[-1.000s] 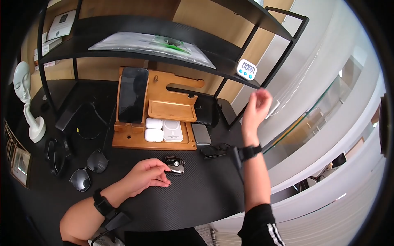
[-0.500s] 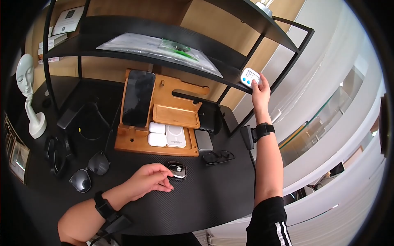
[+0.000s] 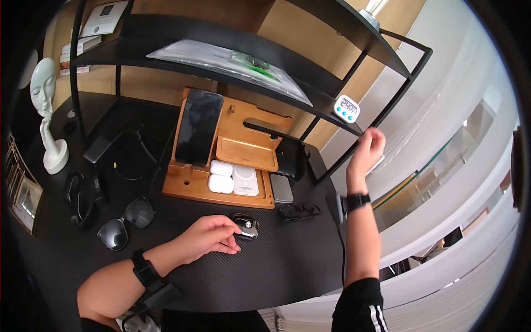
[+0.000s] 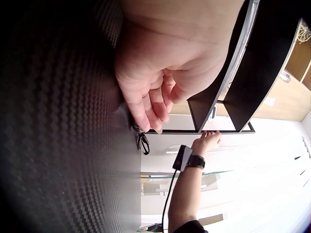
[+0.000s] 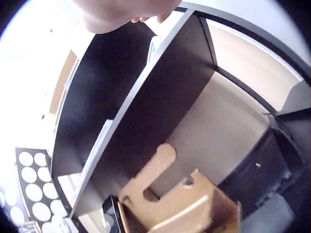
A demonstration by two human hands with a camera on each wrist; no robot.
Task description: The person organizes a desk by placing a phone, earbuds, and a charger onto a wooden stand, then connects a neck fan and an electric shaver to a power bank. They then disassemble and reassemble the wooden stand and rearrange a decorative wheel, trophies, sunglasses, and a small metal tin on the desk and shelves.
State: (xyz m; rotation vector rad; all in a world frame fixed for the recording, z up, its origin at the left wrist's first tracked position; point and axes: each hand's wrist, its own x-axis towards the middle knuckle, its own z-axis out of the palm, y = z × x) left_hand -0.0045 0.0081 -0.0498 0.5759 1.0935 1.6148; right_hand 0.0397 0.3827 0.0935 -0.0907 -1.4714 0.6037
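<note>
In the head view my left hand point(image 3: 213, 238) rests low over the black desk, its fingers loosely bent. Its fingertips are right at the left edge of a small, shiny silver-and-black object point(image 3: 249, 227) with a round dot on top. In the left wrist view the fingers point(image 4: 148, 109) lie close to the desktop. My right hand point(image 3: 368, 152) is raised just below and right of a white digital timer point(image 3: 347, 109), apart from it, fingers loosely bent and holding nothing. The timer stands on the shelf's right end, with blue buttons and digits showing.
A wooden stand point(image 3: 221, 195) holds a phone point(image 3: 199, 127), white cases point(image 3: 220, 184) and a white charger point(image 3: 245, 180). Sunglasses point(image 3: 139, 211) lie left, folded black glasses point(image 3: 299, 211) right. A black shelf rack point(image 3: 221, 69) spans the back; a white figurine point(image 3: 55, 155) stands far left.
My right hand came up to the timer, touched its front, and has drawn back down. The display went from zeros to digits starting with 24. My left hand stays by the small silver-and-black object.
</note>
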